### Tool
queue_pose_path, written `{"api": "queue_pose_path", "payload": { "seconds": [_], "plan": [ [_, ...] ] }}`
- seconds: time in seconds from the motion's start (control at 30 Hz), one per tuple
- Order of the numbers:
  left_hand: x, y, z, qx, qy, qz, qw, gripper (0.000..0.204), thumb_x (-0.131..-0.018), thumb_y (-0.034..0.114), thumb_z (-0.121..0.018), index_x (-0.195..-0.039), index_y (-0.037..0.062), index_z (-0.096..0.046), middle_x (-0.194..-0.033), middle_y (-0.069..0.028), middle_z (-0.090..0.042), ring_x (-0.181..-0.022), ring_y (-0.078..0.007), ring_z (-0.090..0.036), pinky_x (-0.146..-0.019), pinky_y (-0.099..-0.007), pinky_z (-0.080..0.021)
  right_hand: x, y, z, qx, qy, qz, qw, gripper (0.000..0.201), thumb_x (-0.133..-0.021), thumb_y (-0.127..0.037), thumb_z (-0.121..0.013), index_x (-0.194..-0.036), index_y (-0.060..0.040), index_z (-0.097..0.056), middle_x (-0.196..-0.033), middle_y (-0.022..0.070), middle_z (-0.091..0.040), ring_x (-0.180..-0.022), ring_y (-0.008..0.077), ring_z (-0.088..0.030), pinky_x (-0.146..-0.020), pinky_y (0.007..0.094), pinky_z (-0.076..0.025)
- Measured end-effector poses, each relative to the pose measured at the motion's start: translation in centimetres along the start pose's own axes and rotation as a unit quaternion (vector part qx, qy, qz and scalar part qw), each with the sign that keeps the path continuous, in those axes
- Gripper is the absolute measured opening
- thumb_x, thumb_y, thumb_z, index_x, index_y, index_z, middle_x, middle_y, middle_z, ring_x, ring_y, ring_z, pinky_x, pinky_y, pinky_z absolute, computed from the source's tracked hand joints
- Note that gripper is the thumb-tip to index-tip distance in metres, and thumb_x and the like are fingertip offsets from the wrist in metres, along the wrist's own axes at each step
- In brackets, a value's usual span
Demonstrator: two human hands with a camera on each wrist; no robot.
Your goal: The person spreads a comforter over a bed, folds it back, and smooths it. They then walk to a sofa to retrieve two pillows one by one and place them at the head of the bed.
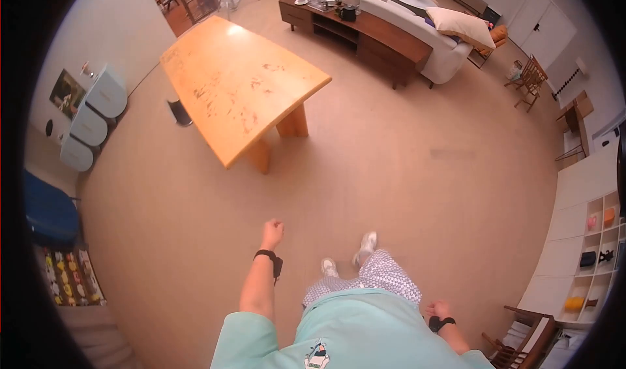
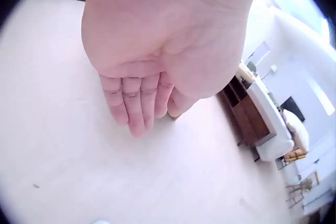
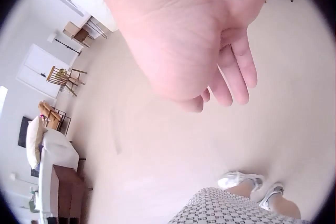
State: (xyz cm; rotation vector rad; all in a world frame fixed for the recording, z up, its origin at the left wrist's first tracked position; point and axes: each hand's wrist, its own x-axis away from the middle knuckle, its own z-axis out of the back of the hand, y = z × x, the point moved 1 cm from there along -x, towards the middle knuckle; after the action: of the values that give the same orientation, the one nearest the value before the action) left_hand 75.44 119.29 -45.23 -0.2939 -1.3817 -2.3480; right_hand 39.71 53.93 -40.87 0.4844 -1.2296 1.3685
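My left hand hangs in front of the body over the bare floor, a black band round its wrist. In the left wrist view its palm shows, with the fingers loosely bent and nothing in them. The right hand hangs low at my right side, near the patterned shorts. Its fingers are relaxed and hold nothing in the right wrist view. Nearest to the left hand is a wooden table, some way ahead and to the left.
A dark brown sideboard with small items backs onto a white sofa. Pale blue cabinets line the left wall. White shelves and a wooden chair stand at the right. A blue seat is at the left.
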Motion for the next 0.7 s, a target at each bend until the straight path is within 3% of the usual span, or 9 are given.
{"api": "queue_pose_path", "payload": {
  "seconds": [0.07,0.13,0.23,0.33,0.4,0.47,0.57,0.63,0.7],
  "plan": [
    [-4.1,1.1,-1.6,0.035,-0.001,0.021,0.999,0.021,-0.082,0.013,-0.062,-0.092,-0.0033,-0.07,-0.08,-0.0216,-0.069,-0.078,-0.0292,-0.07,-0.07,-0.0379,-0.054,-1.7,-2.5,-2.8,0.011,-0.023,-0.011,1.0,0.019,-0.094,-0.013,-0.053,-0.109,-0.0017,-0.057,-0.099,0.0188,-0.065,-0.08,0.0301,-0.069,-0.062,0.0391,-0.058],
    [-8.1,-0.3,-4.1,-0.015,0.004,-0.066,0.998,0.015,-0.086,0.008,-0.059,-0.086,-0.005,-0.067,-0.068,-0.0078,-0.065,-0.059,-0.0148,-0.061,-0.056,-0.031,-0.051,-3.9,-6.0,-5.8,0.065,-0.092,-0.003,0.994,0.018,-0.093,-0.012,-0.054,-0.106,-0.0008,-0.059,-0.099,0.018,-0.067,-0.08,0.03,-0.069,-0.064,0.0396,-0.058],
    [-9.1,-0.2,-7.3,-0.093,-0.06,-0.045,0.993,0.014,-0.083,0.008,-0.06,-0.085,-0.0024,-0.069,-0.066,-0.0079,-0.065,-0.061,-0.016,-0.063,-0.057,-0.0326,-0.051,-9.6,-12.8,-7.7,0.078,-0.127,0.011,0.989,0.019,-0.093,-0.014,-0.055,-0.103,0.001,-0.06,-0.097,0.0164,-0.067,-0.082,0.0293,-0.069,-0.067,0.0404,-0.058],
    [-7.1,0.1,-8.7,-0.205,-0.127,0.062,0.968,0.02,-0.08,0.015,-0.062,-0.088,-0.0011,-0.072,-0.072,-0.0143,-0.07,-0.067,-0.0195,-0.068,-0.062,-0.0346,-0.054,-16.5,-20.9,-8.1,0.058,-0.094,-0.004,0.994,0.022,-0.093,-0.017,-0.055,-0.102,0.0021,-0.06,-0.093,0.0153,-0.068,-0.078,0.0279,-0.069,-0.066,0.0397,-0.058],
    [-6.3,0.8,-8.5,-0.252,-0.175,0.181,0.934,0.022,-0.082,0.018,-0.061,-0.086,-0.0006,-0.073,-0.069,-0.0113,-0.069,-0.062,-0.0197,-0.068,-0.061,-0.0355,-0.055,-17.5,-29.5,-9.1,0.079,-0.086,0.014,0.993,0.022,-0.091,-0.02,-0.056,-0.095,0.0004,-0.063,-0.084,0.0131,-0.067,-0.071,0.0245,-0.068,-0.06,0.0357,-0.057],
    [-7.0,4.2,-9.0,-0.164,-0.171,0.283,0.929,0.019,-0.084,0.012,-0.06,-0.088,-0.0036,-0.072,-0.072,-0.0125,-0.069,-0.06,-0.0196,-0.067,-0.054,-0.0333,-0.054,-20.1,-39.3,-10.1,0.107,-0.077,0.073,0.989,0.024,-0.092,-0.021,-0.055,-0.096,0.0006,-0.063,-0.083,0.0122,-0.067,-0.071,0.0231,-0.067,-0.061,0.0355,-0.056],
    [-9.9,6.5,-9.8,-0.138,-0.134,0.27,0.943,0.021,-0.084,0.01,-0.06,-0.09,-0.0071,-0.07,-0.071,-0.0136,-0.068,-0.059,-0.0207,-0.066,-0.052,-0.0326,-0.053,-22.5,-51.0,-12.1,0.097,-0.064,0.149,0.982,0.017,-0.09,-0.017,-0.057,-0.096,-0.0028,-0.064,-0.081,0.0077,-0.067,-0.067,0.0177,-0.065,-0.056,0.0306,-0.052],
    [-15.4,10.3,-11.5,-0.043,-0.086,0.235,0.967,0.019,-0.079,0.011,-0.063,-0.082,-0.0058,-0.071,-0.064,-0.0134,-0.066,-0.057,-0.0201,-0.066,-0.054,-0.0354,-0.053,-22.0,-59.9,-14.6,0.046,-0.08,0.189,0.978,0.015,-0.09,-0.014,-0.058,-0.098,-0.0033,-0.064,-0.082,0.0067,-0.067,-0.068,0.016,-0.065,-0.058,0.0293,-0.052],
    [-21.9,13.6,-13.8,-0.052,-0.084,0.192,0.976,0.019,-0.079,0.01,-0.062,-0.083,-0.0064,-0.07,-0.063,-0.0129,-0.066,-0.057,-0.0197,-0.066,-0.055,-0.0355,-0.053,-21.6,-67.1,-17.2,0.014,-0.086,0.197,0.977,0.015,-0.091,-0.013,-0.058,-0.1,-0.0033,-0.064,-0.082,0.0062,-0.066,-0.068,0.0153,-0.064,-0.06,0.0286,-0.052]
  ]
}}
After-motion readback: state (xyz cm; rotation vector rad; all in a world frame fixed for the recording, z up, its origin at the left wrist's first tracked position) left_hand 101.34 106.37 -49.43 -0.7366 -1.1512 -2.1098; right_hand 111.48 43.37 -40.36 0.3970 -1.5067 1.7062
